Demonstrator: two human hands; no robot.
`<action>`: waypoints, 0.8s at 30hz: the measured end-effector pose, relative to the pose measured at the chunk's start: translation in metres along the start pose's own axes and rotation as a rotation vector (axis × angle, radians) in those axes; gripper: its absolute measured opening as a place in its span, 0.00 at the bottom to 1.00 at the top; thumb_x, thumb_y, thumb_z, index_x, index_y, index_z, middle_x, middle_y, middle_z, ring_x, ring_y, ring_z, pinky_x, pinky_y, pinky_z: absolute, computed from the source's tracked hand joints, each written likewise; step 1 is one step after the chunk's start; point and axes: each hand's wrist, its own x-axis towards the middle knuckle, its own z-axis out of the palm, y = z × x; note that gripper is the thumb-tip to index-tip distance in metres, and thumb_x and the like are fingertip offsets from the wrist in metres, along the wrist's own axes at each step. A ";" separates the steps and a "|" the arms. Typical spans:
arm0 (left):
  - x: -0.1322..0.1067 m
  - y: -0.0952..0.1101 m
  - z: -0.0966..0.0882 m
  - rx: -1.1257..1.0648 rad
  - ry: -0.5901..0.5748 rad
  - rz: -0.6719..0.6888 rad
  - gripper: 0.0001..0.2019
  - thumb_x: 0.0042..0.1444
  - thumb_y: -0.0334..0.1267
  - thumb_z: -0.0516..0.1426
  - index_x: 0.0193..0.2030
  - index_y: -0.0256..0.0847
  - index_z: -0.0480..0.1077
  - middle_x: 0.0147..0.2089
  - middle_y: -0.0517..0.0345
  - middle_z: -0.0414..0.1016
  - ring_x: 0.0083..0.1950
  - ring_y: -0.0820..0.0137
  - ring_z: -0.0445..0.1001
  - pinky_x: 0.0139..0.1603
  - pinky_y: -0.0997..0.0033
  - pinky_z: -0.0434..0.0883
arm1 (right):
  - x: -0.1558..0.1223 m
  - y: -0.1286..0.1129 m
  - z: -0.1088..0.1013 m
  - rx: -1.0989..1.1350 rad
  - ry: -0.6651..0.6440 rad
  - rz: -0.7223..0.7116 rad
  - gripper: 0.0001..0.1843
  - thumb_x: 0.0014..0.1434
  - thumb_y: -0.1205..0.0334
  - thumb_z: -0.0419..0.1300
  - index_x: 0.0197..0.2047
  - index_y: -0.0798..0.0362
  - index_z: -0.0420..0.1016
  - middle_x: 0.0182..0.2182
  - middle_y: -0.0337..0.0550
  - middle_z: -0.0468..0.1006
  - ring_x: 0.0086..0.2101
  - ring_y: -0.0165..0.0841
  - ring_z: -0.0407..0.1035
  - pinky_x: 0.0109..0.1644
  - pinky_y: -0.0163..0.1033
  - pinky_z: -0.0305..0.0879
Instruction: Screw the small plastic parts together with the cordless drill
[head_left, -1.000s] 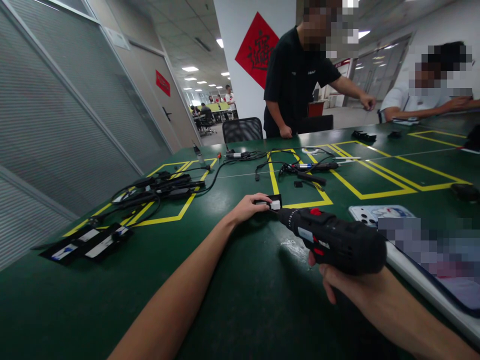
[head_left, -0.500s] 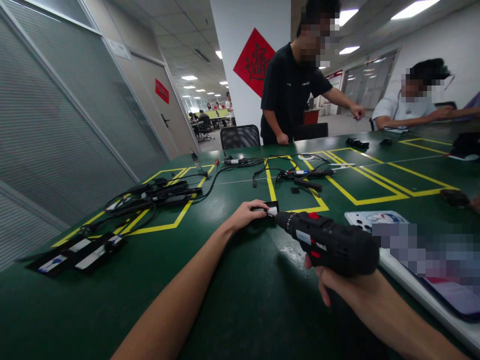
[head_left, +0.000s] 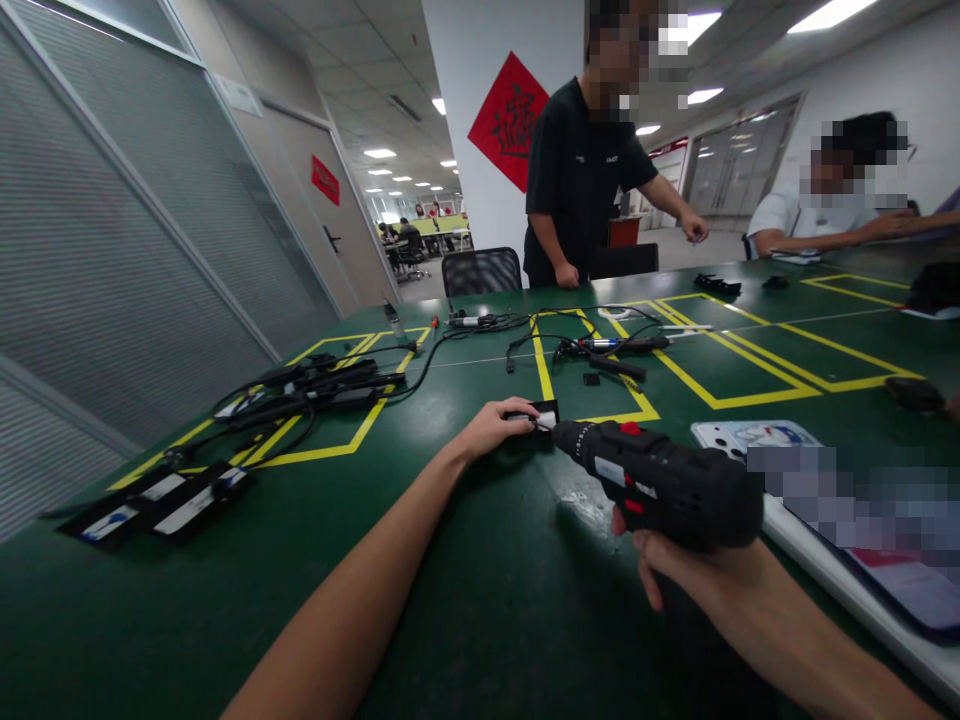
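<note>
My right hand (head_left: 652, 550) is wrapped round the grip of a black cordless drill (head_left: 667, 480) with red buttons. The drill points left and away from me, its tip meeting or nearly meeting a small black and white piece (head_left: 546, 418) on the green table (head_left: 450, 600). My left hand (head_left: 499, 427) is closed on that piece from the left, fingers curled over it. Its exact kind is too small to tell, and my fingers hide part of it.
Black cables and adapters (head_left: 330, 385) lie at left, with two black and white flat pieces (head_left: 187, 505) nearer. A phone (head_left: 862, 530) rests on a white object at right. Beyond lie a pen-like tool (head_left: 622, 345) and yellow tape. A person in black (head_left: 585, 180) stands across the table.
Both my hands, the drill and the small piece stay nearly in place. The standing person's outstretched arm has moved slightly left and down; the view has shifted a little.
</note>
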 end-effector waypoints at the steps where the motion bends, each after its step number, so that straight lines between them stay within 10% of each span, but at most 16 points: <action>1: 0.000 0.000 0.000 0.004 0.002 -0.007 0.14 0.47 0.41 0.58 0.41 0.40 0.74 0.54 0.55 0.67 0.55 0.63 0.65 0.60 0.64 0.57 | 0.000 0.000 0.000 -0.006 0.003 -0.007 0.17 0.61 0.59 0.50 0.53 0.52 0.61 0.39 0.44 0.74 0.26 0.30 0.65 0.38 0.42 0.61; 14: 0.000 0.004 0.000 0.005 -0.018 0.008 0.14 0.47 0.42 0.58 0.40 0.40 0.74 0.52 0.54 0.68 0.54 0.63 0.65 0.59 0.64 0.58 | -0.001 0.001 0.004 -0.123 0.066 0.011 0.16 0.56 0.52 0.51 0.22 0.50 0.68 0.28 0.40 0.74 0.29 0.34 0.67 0.30 0.38 0.59; 24: -0.001 0.004 -0.001 -0.004 -0.035 0.013 0.14 0.48 0.43 0.57 0.41 0.40 0.74 0.53 0.55 0.67 0.54 0.64 0.65 0.58 0.67 0.58 | 0.003 0.006 0.007 -0.069 0.082 0.017 0.12 0.55 0.52 0.51 0.37 0.49 0.68 0.21 0.35 0.68 0.28 0.34 0.65 0.28 0.37 0.56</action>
